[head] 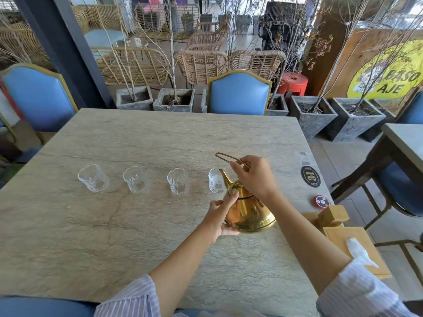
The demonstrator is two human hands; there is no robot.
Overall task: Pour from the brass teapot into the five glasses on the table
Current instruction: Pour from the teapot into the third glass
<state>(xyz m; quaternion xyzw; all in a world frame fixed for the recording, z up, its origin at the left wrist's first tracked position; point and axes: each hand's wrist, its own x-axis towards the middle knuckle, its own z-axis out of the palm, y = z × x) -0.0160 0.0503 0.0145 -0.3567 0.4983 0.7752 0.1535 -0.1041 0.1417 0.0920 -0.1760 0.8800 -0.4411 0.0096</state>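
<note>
overhead, the polished brass teapot (248, 210) tilts above the stone surface (114, 225), its curved spout over the rightmost of four visible clear glasses (216, 180). the right hand (254, 176) pinches its thin wire handle; the left hand (220, 216) cups its rounded belly.

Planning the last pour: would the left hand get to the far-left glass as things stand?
Probably yes. The table between the left hand and that glass is bare, but the hand is steadying the teapot and must let go first.
</note>
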